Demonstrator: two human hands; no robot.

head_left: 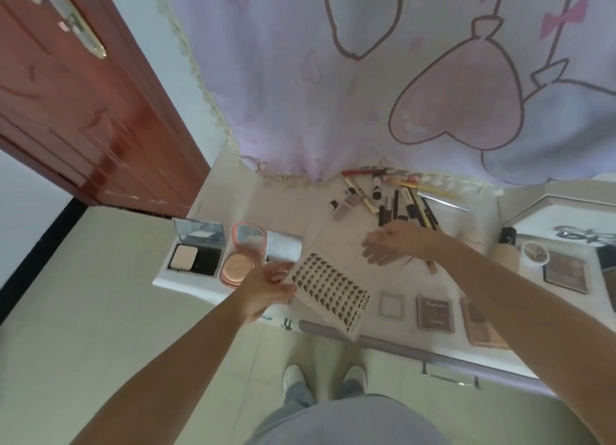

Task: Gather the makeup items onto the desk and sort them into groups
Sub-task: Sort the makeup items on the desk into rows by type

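1. Lash tray (330, 294), the white card with rows of dark lash clusters, sat dead centre of the frame, tilted, with its lower end hanging past the front edge of the desk (213, 288).
2. Left hand (266, 289) pinched the tray's upper-left edge, thumb on top, fingers curled under it.
3. Right hand (396, 241) hovered at about 1 o'clock from the tray, fingers spread loose and holding nothing. Couldn't tell if it touched the desk.
4. At 9 to 10 o'clock from the tray three compacts lined up: an open black one (196, 251) with a pale pan, a round pink one (243, 254) with its mirror up, and a silver square one (284, 246) just beside the left hand.
5. At 12 to 1 o'clock a heap of pencils and tubes (393, 198) lay jumbled near the back of the desk, right under the purple curtain (366, 78).
6. At 3 to 4 o'clock, along the front edge, sat a small white square (390, 304), then a brown palette (436, 313), then a pink palette (481, 324), partly hidden by the right forearm.
7. Further out at 3 o'clock were another brown palette (565, 271), a small white pot (534, 252) and a beige bottle (506, 248).
8. Red door (83, 111) stood at 10 o'clock.
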